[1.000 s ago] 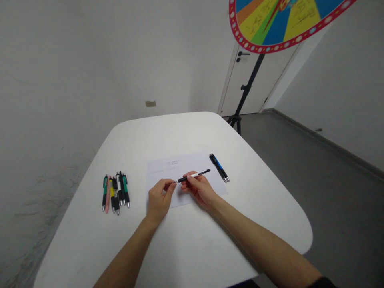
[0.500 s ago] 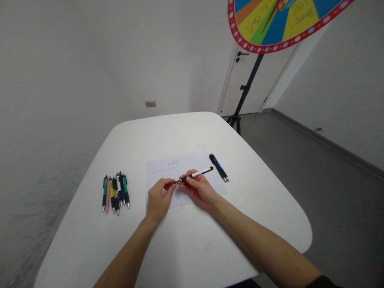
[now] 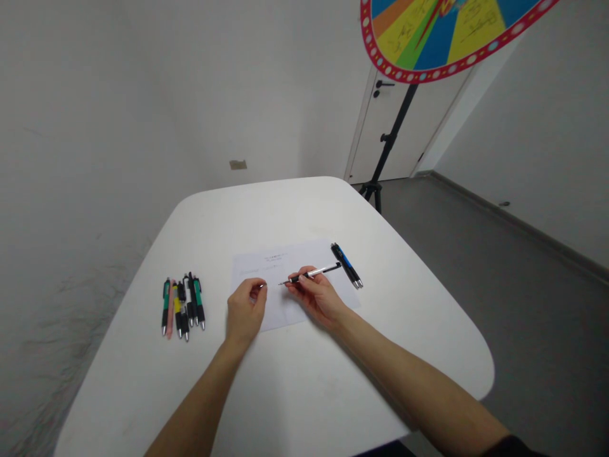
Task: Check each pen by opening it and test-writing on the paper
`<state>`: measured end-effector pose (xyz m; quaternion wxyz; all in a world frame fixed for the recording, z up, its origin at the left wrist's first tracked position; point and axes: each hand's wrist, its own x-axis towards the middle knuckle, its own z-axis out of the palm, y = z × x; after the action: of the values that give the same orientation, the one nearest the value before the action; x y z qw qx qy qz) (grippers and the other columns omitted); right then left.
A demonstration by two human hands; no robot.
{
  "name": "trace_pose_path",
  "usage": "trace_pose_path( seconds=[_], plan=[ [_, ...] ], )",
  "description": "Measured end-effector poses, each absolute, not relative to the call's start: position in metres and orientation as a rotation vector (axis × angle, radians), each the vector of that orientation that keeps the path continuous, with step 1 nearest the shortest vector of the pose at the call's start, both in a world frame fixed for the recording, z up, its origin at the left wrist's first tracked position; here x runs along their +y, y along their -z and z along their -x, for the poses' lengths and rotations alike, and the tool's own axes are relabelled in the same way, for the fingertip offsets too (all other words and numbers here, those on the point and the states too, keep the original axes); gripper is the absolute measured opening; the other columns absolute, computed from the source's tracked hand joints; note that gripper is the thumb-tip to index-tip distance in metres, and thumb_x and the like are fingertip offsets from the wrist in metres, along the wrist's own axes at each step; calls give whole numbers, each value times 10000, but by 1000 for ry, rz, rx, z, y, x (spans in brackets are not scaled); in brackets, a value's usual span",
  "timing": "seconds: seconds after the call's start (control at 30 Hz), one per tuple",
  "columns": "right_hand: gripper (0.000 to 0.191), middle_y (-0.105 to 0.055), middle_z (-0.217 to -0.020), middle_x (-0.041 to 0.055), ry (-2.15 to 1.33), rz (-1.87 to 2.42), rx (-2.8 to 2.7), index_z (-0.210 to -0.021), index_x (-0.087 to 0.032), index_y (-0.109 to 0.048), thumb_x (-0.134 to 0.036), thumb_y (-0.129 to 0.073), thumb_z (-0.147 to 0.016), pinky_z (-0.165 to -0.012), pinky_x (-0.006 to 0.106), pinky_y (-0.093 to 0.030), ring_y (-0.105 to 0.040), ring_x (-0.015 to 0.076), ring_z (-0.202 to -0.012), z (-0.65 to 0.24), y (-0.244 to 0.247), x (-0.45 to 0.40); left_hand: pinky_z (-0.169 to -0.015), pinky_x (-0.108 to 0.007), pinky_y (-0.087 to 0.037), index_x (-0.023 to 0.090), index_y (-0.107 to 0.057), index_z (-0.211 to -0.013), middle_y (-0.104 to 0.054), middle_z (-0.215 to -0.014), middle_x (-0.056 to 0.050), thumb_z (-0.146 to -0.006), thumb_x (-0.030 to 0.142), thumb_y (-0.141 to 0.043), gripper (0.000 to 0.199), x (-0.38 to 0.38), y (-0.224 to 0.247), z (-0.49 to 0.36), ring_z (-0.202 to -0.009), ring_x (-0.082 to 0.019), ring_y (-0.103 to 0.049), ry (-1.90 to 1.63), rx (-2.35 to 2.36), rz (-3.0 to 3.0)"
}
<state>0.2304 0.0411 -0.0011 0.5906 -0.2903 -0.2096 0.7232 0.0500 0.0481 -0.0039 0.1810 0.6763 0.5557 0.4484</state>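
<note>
My right hand (image 3: 320, 299) grips a white and black pen (image 3: 324, 270) between thumb and fingers, just above the sheet of paper (image 3: 280, 314). A thin point stands out of the pen's black front end, towards the left. My left hand (image 3: 246, 311) is a short way to the left of that point, apart from it. Its thumb and forefinger pinch a small silvery pen tip (image 3: 262, 285), mostly covered by the fingers. Faint handwriting shows near the top of the paper.
To the left, several pens (image 3: 183, 308) in green, pink, yellow, white and black lie in a row on the white table (image 3: 266, 216). Blue and black pens (image 3: 347, 266) lie by the paper's right edge. Behind the table stands a colourful prize wheel (image 3: 438, 44) on a black stand.
My left hand has moved left, away from the pen's front end, with the small silvery tip in its fingers. The pen's thin point is now bare. My right hand has barely moved.
</note>
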Motion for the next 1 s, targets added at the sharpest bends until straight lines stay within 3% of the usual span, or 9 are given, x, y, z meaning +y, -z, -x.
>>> trace_pose_path(
  seconds=[0.3,0.53,0.7,1.0],
  plan=[
    [326,-716,-851,-10,-1675,693,-507,-810,-208,-609,-261,-882,-640,-791,274,-561,-686,123,-806,-230,4,42,-759,-378,-510,180,-670,-856,-683,-820,-86,-825,149,-496,179,60,17,-40,-792,-240,-632,-951,1701,-2332],
    [311,-727,-843,-13,-1673,691,-537,-799,-205,-620,-263,-881,-640,-775,272,-565,-694,124,-774,-229,6,42,-807,-395,-508,170,-683,-973,-687,-888,-96,-869,142,-481,229,63,22,-39,-854,-252,-620,-884,1704,-2465],
    [284,-735,-852,-14,-1677,682,-539,-794,-208,-625,-251,-868,-656,-778,270,-569,-703,125,-776,-229,7,42,-809,-391,-512,150,-643,-1090,-671,-920,-89,-872,168,-545,240,56,10,-43,-878,-246,-604,-1073,1691,-2457],
    [304,-754,-856,2,-1717,655,-573,-820,-199,-635,-265,-877,-647,-787,228,-557,-707,102,-743,-226,7,40,-770,-327,-485,186,-642,-929,-671,-858,-37,-889,179,-595,62,39,-4,-60,-840,-196,-588,-1286,1339,-2448]
  ],
)
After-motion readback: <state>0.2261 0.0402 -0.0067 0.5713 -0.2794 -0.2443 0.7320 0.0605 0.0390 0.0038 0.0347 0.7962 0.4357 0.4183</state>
